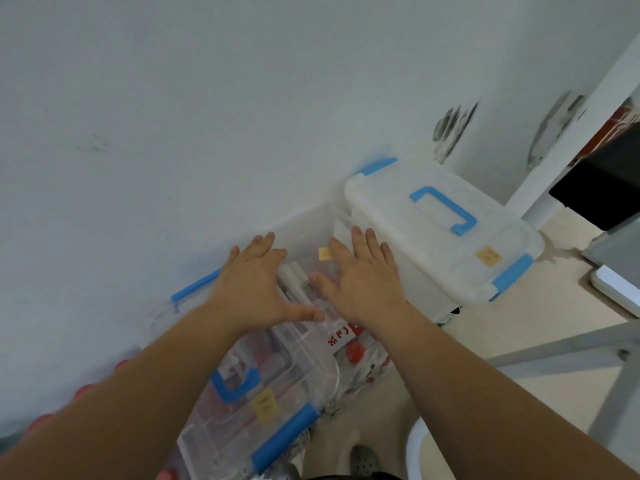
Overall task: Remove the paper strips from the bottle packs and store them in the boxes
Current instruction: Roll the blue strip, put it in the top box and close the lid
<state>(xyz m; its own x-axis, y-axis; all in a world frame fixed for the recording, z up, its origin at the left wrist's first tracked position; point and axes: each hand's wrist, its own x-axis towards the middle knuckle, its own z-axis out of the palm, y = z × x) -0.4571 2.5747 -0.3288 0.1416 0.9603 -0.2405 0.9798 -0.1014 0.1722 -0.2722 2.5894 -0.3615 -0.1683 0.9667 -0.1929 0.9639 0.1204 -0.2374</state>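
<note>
A clear storage box (304, 220) stands against the white wall, with pale rolled paper strips (294, 275) inside it. My left hand (254, 282) and my right hand (360, 278) hover side by side over the box, palms down, fingers straight and spread, holding nothing. Whether they touch the strips I cannot tell. Under my forearms lies a clear lid (277, 368) with a blue handle and a blue latch. Shrink-wrapped bottle packs with red caps (355, 351) show beside and beneath it, partly hidden by my arms.
A closed white box (443, 237) with a blue handle and blue latches stands right of the clear box. Grey table legs (554, 344) and a black object (602, 188) are at the right. More red caps (83, 389) show at lower left. A shoe (363, 459) is on the floor.
</note>
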